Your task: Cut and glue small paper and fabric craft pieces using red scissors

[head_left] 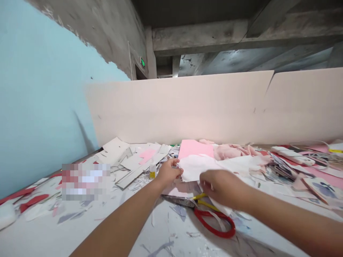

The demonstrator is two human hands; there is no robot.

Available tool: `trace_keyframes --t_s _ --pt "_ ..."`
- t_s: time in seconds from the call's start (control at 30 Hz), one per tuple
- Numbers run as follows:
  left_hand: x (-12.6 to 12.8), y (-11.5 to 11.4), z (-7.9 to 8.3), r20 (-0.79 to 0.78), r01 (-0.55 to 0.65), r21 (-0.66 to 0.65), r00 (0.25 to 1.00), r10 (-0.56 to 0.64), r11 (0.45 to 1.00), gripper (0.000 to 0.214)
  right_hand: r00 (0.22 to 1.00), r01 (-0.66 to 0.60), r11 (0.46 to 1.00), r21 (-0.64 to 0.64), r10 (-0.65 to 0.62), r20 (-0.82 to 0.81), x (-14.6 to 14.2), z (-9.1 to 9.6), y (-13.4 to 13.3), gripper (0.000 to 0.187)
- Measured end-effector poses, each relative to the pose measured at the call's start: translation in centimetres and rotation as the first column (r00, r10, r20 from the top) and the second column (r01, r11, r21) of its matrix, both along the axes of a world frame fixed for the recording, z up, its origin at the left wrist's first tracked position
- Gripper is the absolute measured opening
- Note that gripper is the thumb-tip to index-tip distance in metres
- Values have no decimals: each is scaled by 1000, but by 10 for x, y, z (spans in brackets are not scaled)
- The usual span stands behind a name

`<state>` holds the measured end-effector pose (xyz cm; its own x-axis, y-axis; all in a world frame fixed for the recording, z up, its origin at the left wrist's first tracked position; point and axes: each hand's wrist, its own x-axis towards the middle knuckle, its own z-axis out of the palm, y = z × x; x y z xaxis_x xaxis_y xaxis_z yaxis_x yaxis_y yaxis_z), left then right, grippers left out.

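Note:
A soft white sheet [197,166], cloth or thin paper, spreads between my hands. My left hand [169,172] pinches its left edge between thumb and fingers. At its lower right edge, my right hand [222,187] is curled closed on the sheet, with the fingertips partly hidden. Below my right hand lies a pair of scissors with red handles [227,233], blades towards the left. Yellow handles [202,200] of another tool cross beside them, partly covered by my right hand. Behind the white sheet lies a pink sheet [194,148].
Left of my hands are a small bottle with a yellow label [152,171] and grey card pieces [134,175]. Crumpled pink fabric [233,151] lies behind the right hand. Paper scraps and a white power strip [292,156] are further right. A pale partition [187,107] closes the back.

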<state>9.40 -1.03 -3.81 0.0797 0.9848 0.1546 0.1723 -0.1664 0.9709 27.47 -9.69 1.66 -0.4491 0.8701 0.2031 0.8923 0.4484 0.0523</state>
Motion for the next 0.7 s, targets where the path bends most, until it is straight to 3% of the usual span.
trace_keyframes --t_s 0.07,0.23,0.4,0.5,0.7 --pt "0 -1 -1 -15 -2 7 1000 2 1000 47 1000 21 992 -125 -19 13 -8 -18 -22 17" --pt "-4 2 -5 -35 -10 19 999 10 1000 47 997 -22 995 -97 30 75 -9 -48 -30 20" --pt "-8 7 -11 -41 5 21 999 -4 1000 46 966 -19 994 -108 46 254 -16 -35 -17 21" --pt "-10 10 -15 -24 25 17 999 -25 1000 46 946 29 975 -219 44 321 -18 -22 -17 18" --pt "-12 16 -22 36 51 -21 998 -51 998 49 961 147 952 -269 -73 268 1 -8 -27 20"
